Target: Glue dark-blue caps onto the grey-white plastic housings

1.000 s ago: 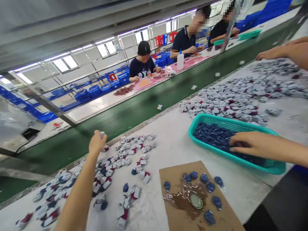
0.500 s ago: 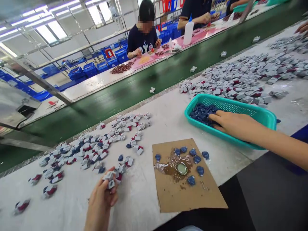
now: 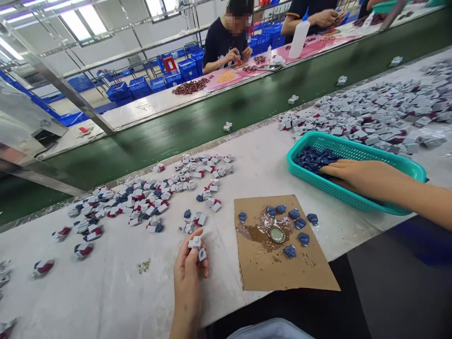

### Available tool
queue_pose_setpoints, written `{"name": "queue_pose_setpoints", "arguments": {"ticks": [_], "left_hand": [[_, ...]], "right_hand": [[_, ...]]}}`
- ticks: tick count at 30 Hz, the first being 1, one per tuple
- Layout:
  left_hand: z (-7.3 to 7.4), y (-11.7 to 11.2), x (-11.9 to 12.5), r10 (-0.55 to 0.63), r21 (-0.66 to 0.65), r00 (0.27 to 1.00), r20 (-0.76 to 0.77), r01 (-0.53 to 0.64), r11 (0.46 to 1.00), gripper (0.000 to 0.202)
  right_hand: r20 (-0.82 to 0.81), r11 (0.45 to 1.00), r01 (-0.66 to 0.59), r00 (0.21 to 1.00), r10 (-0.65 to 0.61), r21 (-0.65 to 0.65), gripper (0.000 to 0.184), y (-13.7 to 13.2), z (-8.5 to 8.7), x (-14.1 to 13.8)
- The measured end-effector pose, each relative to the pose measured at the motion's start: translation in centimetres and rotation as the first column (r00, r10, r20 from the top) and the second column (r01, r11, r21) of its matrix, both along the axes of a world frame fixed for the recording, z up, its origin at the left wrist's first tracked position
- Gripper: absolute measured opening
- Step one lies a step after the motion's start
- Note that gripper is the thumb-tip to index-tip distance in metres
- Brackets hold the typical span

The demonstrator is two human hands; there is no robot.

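Note:
My left hand (image 3: 189,268) is closed on a small light-grey plastic part (image 3: 195,242), held between thumb and fingers above the white table. My right hand (image 3: 348,172) reaches into a teal basket (image 3: 356,146) and touches the dark blue plastic pieces (image 3: 312,157) heaped at its left end; its fingertips are partly hidden among them. Between the hands lies a cardboard sheet (image 3: 289,275) with a wet brown patch, a round bottle-cap-like dish (image 3: 277,234) and several blue pieces (image 3: 290,251) around it.
Grey, red and blue assembled parts (image 3: 141,197) spread over the table to the left. A large pile of grey parts (image 3: 381,108) lies behind the basket. Beyond runs a green conveyor belt (image 3: 169,146) carrying several parts. Across it, a person (image 3: 226,42) works near a white squeeze bottle (image 3: 299,37).
My left hand, still holding the grey part, has moved right, away from the scattered parts and closer to the cardboard. My right hand stays in the basket. The whole view has shifted slightly.

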State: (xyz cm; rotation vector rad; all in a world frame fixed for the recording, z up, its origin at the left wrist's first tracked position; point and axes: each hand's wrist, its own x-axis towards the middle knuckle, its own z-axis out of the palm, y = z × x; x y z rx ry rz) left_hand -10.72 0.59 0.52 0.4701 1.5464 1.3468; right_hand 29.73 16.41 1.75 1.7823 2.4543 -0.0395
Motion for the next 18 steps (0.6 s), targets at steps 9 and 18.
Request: {"name": "queue_pose_setpoints", "arguments": {"ticks": [9,18], "left_hand": [[-1.4,-0.3,-0.8,0.021,-0.027,1.0,-0.008,-0.021,0.999,0.045],[-0.8,-0.9,0.2,0.029,0.073,0.999,-0.044,-0.026,0.997,0.046]], "right_hand": [[-0.052,0.979,-0.139,0.99,0.133,-0.147,0.021,0.9,2.3,-0.5],[-0.22,0.999,0.029,0.975,-0.036,-0.037,0.035,-1.2,4.7,-0.6]]}}
